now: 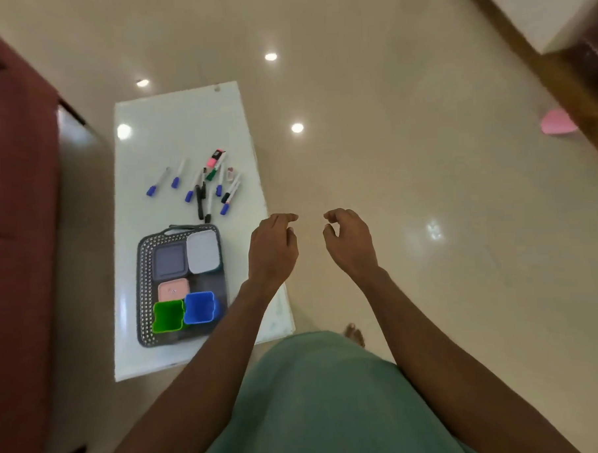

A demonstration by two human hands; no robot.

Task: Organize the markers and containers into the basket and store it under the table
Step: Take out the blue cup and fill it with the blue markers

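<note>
While the white table (pixel 180 128) is seen from above, its long left edge is found running close beside a dark red sofa (pixel 15 204), with only a narrow strip of floor (pixel 390 154) left between them. Much open floor is seen past the table's right edge and beyond its far end. A dark woven basket (pixel 143 284) is set on the near half of the table, closer to the left edge than to the right, with bare tabletop left on all sides of it. Inside the basket, a dark grey container (pixel 169 261) and a pale grey container (pixel 203 251) are placed side by side at the far end, a pink container (pixel 173 289) is set behind them, and a green cup (pixel 168 316) and a blue cup (pixel 199 306) are stood upright at the near end, touching each other. The markers (pixel 203 186) are scattered loose on the middle of the table, beyond the basket and apart from it; most are capped in blue, a few in black, and a pink one lies farthest off. The far third of the table is left bare.

Both arms are stretched forward and held in the air. The left hand (pixel 273 249) is raised over the table's right edge, just right of the basket. The right hand (pixel 349 239) is held over open floor. The fingers of both hands are loosely curled and nothing is held in them.
</note>
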